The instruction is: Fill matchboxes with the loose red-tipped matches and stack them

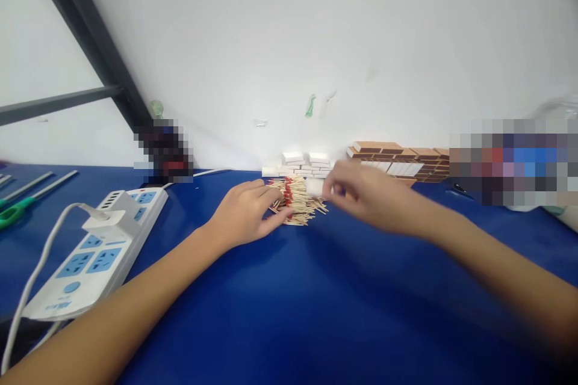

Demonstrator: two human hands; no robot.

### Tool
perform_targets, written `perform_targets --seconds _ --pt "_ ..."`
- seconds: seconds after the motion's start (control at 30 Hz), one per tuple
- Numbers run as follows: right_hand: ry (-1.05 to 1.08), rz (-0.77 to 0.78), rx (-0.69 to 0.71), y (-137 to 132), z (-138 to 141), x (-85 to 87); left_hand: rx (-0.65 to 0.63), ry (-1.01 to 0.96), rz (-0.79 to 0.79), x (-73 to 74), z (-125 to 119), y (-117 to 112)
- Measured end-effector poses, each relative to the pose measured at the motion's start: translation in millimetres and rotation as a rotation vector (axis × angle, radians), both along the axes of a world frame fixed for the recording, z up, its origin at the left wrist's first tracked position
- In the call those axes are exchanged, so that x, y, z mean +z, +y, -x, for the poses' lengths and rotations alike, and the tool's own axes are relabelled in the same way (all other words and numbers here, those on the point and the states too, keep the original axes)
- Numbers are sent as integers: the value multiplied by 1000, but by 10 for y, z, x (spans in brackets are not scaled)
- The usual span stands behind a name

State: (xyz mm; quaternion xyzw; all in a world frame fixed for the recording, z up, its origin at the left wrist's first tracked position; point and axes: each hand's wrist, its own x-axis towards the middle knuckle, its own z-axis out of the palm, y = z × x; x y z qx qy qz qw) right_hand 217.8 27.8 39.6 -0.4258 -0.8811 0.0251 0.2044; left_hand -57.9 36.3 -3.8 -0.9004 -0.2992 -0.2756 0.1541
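Note:
A pile of matches [301, 200] with red heads lies on the blue table below the wall. My left hand [247, 210] rests at its left side, thumb and fingers apart, fingertips touching the matches. Between the fingertips of my right hand [368, 192] is a small white matchbox tray [315, 186], held over the right part of the pile. Motion blurs this hand and the tray, and I cannot see whether any matches are inside it. Behind the pile stand several stacked white matchbox trays [295, 162].
Brown matchbox sleeves [433, 165] are stacked against the wall at right. On the left lies a white power strip [97, 258] with a plugged-in charger [112, 224] and cable. Green-handled tools [20, 212] lie farther left. A black pen-like item [461, 190] is at right.

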Motion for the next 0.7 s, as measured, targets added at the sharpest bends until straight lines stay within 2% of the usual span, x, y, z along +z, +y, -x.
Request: perform_targets --seconds 0.1,0.17,0.27,0.37,0.5,0.7 --pt "-38 217 101 -431 96 -196 -82 22 125 -17 -81 -111" --pt "2 256 105 -507 106 -302 -131 77 210 -20 -135 -188" --pt "144 146 19 -340 4 -409 -118 133 321 -20 -198 -270" --pt "202 59 -115 -92 -141 -535 -24 103 415 -38 -252 -317" --pt "165 22 -199 62 -172 -731 65 72 531 -104 -331 -373" --pt "152 71 -231 110 -106 -803 22 51 561 -171 -355 -362"
